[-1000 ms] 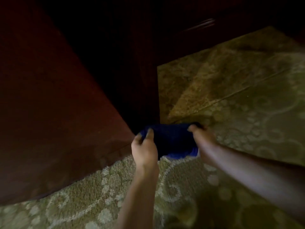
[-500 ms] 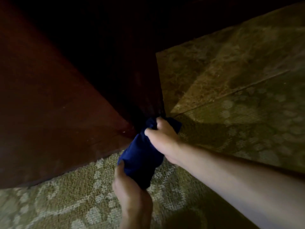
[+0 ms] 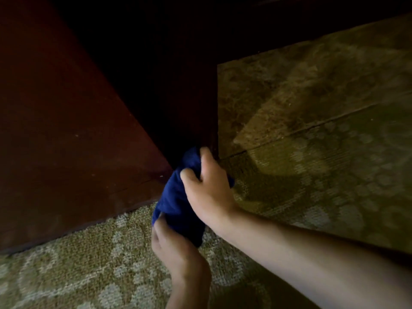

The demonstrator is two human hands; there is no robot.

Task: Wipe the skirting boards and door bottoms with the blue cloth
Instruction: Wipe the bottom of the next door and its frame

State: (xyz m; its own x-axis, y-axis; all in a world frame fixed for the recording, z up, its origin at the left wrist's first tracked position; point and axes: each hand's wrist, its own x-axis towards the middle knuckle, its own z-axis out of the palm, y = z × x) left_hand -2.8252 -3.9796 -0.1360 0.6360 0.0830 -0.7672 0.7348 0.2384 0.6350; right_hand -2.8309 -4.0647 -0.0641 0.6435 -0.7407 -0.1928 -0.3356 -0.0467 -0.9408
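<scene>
The blue cloth (image 3: 176,197) is bunched up against the bottom corner of the dark reddish wooden door (image 3: 66,134), right at floor level. My right hand (image 3: 207,188) grips the upper part of the cloth with curled fingers and holds it to the door's edge. My left hand (image 3: 176,248) holds the lower end of the cloth from below, thumb on the fabric. The cloth's far side is hidden behind my hands.
Patterned green-beige carpet (image 3: 89,264) covers the floor in front of the door. To the right lies a stone-look floor slab (image 3: 312,90) with a seam across it. A dark, unlit panel (image 3: 160,74) stands behind the door edge.
The cloth went from stretched sideways between both hands to bunched at the door's bottom corner. My right hand moved onto its top and my left hand dropped below it.
</scene>
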